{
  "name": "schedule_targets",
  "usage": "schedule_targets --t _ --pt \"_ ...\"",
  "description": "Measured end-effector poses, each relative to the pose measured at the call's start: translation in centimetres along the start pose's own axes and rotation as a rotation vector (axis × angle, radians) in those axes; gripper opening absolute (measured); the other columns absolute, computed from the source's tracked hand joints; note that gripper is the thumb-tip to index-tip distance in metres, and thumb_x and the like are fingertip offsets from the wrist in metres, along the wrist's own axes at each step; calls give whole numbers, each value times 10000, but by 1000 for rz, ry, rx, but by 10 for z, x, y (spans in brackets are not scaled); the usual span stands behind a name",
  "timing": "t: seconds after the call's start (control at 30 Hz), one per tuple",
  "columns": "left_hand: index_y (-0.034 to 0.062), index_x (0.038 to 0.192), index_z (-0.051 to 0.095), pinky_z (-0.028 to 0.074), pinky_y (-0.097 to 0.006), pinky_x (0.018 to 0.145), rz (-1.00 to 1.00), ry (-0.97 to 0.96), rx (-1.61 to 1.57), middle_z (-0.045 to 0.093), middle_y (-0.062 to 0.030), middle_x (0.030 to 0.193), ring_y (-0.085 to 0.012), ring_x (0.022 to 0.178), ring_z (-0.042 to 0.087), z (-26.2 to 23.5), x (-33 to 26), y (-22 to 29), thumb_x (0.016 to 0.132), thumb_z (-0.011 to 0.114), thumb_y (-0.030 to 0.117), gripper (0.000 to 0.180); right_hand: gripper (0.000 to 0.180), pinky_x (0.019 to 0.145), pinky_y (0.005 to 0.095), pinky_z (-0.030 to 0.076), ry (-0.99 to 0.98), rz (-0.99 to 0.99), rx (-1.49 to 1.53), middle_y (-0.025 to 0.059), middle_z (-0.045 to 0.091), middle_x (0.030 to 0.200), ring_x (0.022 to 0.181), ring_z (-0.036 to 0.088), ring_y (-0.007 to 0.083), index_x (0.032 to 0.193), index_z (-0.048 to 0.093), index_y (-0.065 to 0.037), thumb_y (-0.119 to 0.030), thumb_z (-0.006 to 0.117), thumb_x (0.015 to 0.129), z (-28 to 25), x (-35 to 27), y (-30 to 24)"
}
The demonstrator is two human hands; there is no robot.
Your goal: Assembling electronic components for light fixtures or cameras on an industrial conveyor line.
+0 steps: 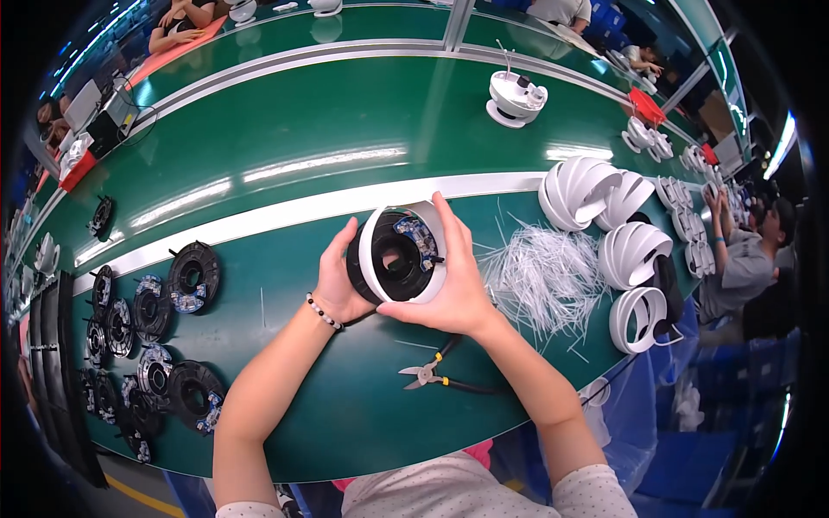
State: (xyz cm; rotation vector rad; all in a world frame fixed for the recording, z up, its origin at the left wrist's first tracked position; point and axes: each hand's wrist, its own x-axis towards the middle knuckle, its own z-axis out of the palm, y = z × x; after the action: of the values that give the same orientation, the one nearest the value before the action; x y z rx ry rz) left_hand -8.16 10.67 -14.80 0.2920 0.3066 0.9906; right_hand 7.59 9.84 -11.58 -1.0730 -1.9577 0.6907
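Two hands (458, 289) clamped around one white-ringed black housing (402, 266); one pair of cutters (428, 375) near.

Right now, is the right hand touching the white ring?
Touching. In the head view, the right hand lies against the white ring, thumb at its lower edge and fingers along its right side.

Left hand (338, 281) and right hand (459, 289) facing inward, fingers (455, 229) gripping, forearms (278, 367) converging.
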Motion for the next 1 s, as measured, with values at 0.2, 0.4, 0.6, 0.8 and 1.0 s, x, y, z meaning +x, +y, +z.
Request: schedule_targets --t 0.2,0.4,0.6,0.8,1.0 --pt "46 1130 486 394 -374 907 62 -25 -14 522 -113 1108 -233 1013 500 -3 0 3 873 294 382 465 1156 968 448 250 -83 -115 -33 249 205 1318 1192 228 397 1302 140 32 -328 812 432 3 3 -2" --pt "58 1188 436 376 -374 921 79 15 19 489 -104 1155 -224 1058 470 2 -2 1 837 209 599 683 1128 939 451 269 -82 -150 -235 243 217 1305 1177 240 402 1284 176 36 -320 802 416 14 10 0" --pt "65 1229 390 376 -385 926 20 -1 46 478 -102 1167 -226 1074 461 -1 -2 2 792 186 673 775 1132 936 450 278 -191 -169 -269 223 249 1285 1171 264 376 1275 178 49 -334 800 410 2 16 -5" --pt "98 1247 373 390 -377 919 -20 -64 109 465 -88 1176 -215 1070 461 -14 -2 2 787 255 663 738 1148 924 444 297 -300 -175 -285 212 257 1281 1164 279 369 1273 181 51 -341 805 394 -6 19 -10" --pt "65 1189 413 429 -358 876 13 -64 166 518 -100 1095 -209 982 522 -16 -4 -3 789 471 397 523 1157 969 431 269 -220 -130 -208 215 262 1275 1160 280 380 1294 189 20 -395 800 403 1 6 0"
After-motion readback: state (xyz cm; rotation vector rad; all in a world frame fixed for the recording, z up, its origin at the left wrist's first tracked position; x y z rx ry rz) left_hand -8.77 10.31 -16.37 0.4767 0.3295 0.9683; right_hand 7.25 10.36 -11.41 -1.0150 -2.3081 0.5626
